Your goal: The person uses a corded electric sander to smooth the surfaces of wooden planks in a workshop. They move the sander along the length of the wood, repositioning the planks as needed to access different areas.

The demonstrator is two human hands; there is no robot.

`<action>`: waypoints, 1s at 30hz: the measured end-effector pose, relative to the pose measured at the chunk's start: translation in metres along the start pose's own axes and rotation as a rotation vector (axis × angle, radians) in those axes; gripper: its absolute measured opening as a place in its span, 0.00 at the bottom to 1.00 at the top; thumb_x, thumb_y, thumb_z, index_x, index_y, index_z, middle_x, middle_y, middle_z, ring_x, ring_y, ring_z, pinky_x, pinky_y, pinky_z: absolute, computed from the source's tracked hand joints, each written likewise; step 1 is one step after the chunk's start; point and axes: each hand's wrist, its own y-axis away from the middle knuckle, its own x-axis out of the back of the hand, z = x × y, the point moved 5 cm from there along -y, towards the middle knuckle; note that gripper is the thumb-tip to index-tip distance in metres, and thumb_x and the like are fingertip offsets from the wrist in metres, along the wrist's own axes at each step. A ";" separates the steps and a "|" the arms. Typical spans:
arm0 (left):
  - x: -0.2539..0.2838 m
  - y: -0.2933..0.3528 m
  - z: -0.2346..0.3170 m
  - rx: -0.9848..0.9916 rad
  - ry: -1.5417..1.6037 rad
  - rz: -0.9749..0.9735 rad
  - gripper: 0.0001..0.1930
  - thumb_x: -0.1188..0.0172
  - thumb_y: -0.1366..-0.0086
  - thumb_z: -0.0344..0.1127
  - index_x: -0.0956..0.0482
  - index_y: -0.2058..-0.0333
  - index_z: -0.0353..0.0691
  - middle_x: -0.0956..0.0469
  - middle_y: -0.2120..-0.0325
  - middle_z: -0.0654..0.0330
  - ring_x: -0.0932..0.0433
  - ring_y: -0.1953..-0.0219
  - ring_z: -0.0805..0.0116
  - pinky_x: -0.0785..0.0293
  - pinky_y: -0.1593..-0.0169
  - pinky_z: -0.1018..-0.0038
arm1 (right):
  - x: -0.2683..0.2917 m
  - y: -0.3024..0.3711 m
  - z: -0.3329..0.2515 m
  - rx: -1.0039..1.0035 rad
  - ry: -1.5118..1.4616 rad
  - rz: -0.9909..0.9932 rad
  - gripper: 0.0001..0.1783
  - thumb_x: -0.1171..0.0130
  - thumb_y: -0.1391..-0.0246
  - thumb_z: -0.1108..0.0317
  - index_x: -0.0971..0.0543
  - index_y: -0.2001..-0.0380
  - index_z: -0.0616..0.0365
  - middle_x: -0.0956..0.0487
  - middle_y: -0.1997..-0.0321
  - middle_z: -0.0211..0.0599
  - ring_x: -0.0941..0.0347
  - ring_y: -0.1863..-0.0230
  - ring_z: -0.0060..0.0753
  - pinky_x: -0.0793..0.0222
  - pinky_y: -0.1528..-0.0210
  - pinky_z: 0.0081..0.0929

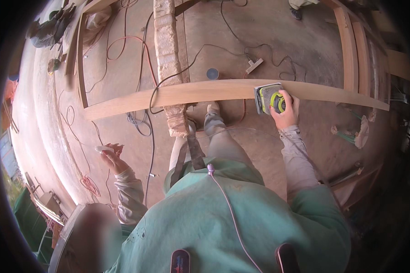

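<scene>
Head view: one green-and-grey sander sits on the right part of one long wooden rail, overhanging its near edge. One right hand is clamped on the sander, whose straight pad edge faces left; its long axis is partly hidden. The rail's runs left to right. One left hand, well apart, curls around one whitish piece.
</scene>
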 end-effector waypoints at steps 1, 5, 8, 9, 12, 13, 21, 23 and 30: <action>0.004 0.003 0.000 -0.002 -0.006 0.006 0.25 0.58 0.31 0.60 0.35 0.56 0.40 0.27 0.69 0.62 0.25 0.68 0.70 0.28 0.60 0.70 | -0.007 -0.005 -0.006 0.028 0.002 -0.010 0.36 0.30 0.66 0.69 0.29 0.49 0.36 0.33 0.51 0.39 0.29 0.52 0.47 0.29 0.55 0.41; 0.023 0.016 -0.004 0.035 -0.042 0.052 0.25 0.57 0.31 0.59 0.35 0.56 0.41 0.28 0.69 0.62 0.25 0.70 0.71 0.27 0.61 0.71 | -0.031 -0.017 -0.025 0.115 0.006 -0.071 0.36 0.30 0.66 0.70 0.29 0.49 0.36 0.33 0.50 0.40 0.29 0.52 0.49 0.29 0.55 0.42; 0.030 0.020 -0.013 0.069 -0.041 0.090 0.25 0.59 0.30 0.59 0.35 0.56 0.38 0.28 0.70 0.61 0.26 0.69 0.70 0.26 0.60 0.70 | -0.039 -0.018 -0.034 0.131 0.025 -0.063 0.37 0.30 0.66 0.70 0.29 0.48 0.35 0.34 0.50 0.41 0.30 0.52 0.50 0.29 0.55 0.43; 0.033 0.023 -0.017 0.076 -0.038 0.105 0.25 0.60 0.30 0.58 0.35 0.56 0.37 0.28 0.71 0.61 0.26 0.69 0.70 0.26 0.60 0.70 | -0.040 -0.019 -0.035 0.102 0.056 -0.073 0.38 0.30 0.67 0.69 0.29 0.48 0.35 0.34 0.50 0.41 0.29 0.52 0.51 0.29 0.55 0.43; 0.031 0.026 -0.028 0.085 -0.022 0.113 0.26 0.60 0.30 0.58 0.35 0.55 0.37 0.28 0.70 0.61 0.25 0.68 0.70 0.26 0.60 0.71 | -0.038 -0.022 -0.030 0.037 0.095 -0.057 0.38 0.30 0.67 0.70 0.30 0.48 0.35 0.33 0.51 0.42 0.29 0.52 0.52 0.28 0.54 0.43; 0.030 0.023 -0.031 0.082 -0.043 0.120 0.26 0.59 0.30 0.57 0.35 0.54 0.36 0.28 0.69 0.61 0.25 0.67 0.70 0.26 0.60 0.71 | -0.038 -0.026 -0.026 0.061 0.069 -0.021 0.38 0.30 0.67 0.70 0.30 0.48 0.35 0.33 0.52 0.41 0.28 0.52 0.52 0.28 0.54 0.43; -0.002 -0.004 -0.037 0.036 0.044 0.040 0.23 0.59 0.29 0.54 0.35 0.51 0.37 0.28 0.68 0.61 0.25 0.67 0.72 0.27 0.61 0.73 | -0.023 -0.037 -0.016 -0.098 0.119 -0.066 0.39 0.31 0.66 0.71 0.33 0.47 0.38 0.33 0.51 0.39 0.29 0.52 0.51 0.29 0.55 0.44; -0.005 -0.015 -0.046 0.002 0.140 0.040 0.22 0.58 0.29 0.53 0.36 0.52 0.38 0.28 0.69 0.62 0.26 0.69 0.73 0.27 0.62 0.75 | -0.034 -0.040 -0.021 -0.055 0.089 -0.116 0.40 0.30 0.67 0.70 0.34 0.47 0.37 0.34 0.50 0.41 0.30 0.51 0.53 0.30 0.54 0.44; -0.051 -0.049 0.001 -0.144 0.233 -0.082 0.18 0.57 0.28 0.51 0.36 0.58 0.41 0.29 0.71 0.63 0.28 0.72 0.75 0.29 0.67 0.78 | -0.028 -0.016 -0.012 -0.130 0.086 -0.168 0.42 0.29 0.67 0.67 0.37 0.46 0.34 0.36 0.48 0.43 0.31 0.50 0.58 0.31 0.52 0.49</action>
